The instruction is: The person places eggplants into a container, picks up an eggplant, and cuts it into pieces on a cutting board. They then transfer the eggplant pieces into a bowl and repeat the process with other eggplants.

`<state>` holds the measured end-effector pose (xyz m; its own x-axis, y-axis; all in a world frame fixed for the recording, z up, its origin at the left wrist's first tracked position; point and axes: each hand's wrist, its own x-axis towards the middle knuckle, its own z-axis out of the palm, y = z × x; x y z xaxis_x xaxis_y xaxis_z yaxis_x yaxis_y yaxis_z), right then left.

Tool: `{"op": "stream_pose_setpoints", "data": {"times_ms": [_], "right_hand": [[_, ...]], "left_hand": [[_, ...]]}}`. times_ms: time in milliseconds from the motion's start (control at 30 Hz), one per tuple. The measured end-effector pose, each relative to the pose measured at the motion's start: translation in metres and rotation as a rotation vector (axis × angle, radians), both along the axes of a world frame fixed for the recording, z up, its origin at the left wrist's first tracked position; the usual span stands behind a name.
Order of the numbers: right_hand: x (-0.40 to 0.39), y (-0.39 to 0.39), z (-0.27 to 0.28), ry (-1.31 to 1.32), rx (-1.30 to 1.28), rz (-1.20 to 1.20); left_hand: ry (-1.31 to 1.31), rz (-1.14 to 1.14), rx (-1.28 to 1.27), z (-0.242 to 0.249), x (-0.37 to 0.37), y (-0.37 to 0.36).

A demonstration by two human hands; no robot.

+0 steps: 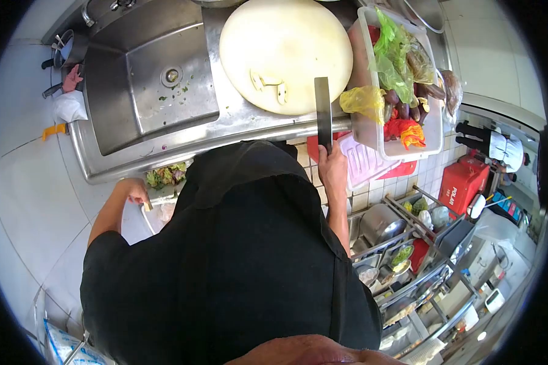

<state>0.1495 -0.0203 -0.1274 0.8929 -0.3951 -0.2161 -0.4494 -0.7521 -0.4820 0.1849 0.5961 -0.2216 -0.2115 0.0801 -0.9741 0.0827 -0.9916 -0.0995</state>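
My right hand (333,165) grips the handle of a cleaver (323,112) whose dark blade points away from me, over the steel counter edge beside a round pale cutting board (286,48). Two small pale scraps lie on the board near the blade. My left hand (136,191) hangs low below the counter, at a container of green and purple vegetable scraps (165,176). Its fingers are curled, and what they touch is hidden by my black shirt and the angle.
A steel sink (146,79) with bits of greens is left of the board. A white tub (431,131) of bagged vegetables and aubergines sits at the right. Lower right are shelves with steel bowls (380,222), a red box (463,182) and another person (493,143).
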Motion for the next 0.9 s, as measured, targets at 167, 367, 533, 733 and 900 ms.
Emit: {"op": "stream_pose_setpoints", "data": {"times_ms": [167,367,533,733,900], "right_hand": [[0.002,-0.011,0.01,0.093,0.388,-0.166],[0.012,-0.009,-0.006,0.263,0.992,-0.297],[0.029,-0.001,-0.031,0.336,1.18,-0.248],[0.078,0.019,-0.018,0.354,1.108,-0.051],[0.094,0.031,-0.022,0.313,1.048,-0.033]], "left_hand": [[-0.582,-0.176,-0.438,0.045,0.056,-0.099],[-1.542,0.435,-1.049,0.065,0.155,-0.344],[-1.778,-0.001,-0.823,0.028,0.139,-0.426],[-1.88,0.131,-0.708,0.012,0.151,-0.42],[-1.936,0.123,-0.666,0.012,0.155,-0.395]]}}
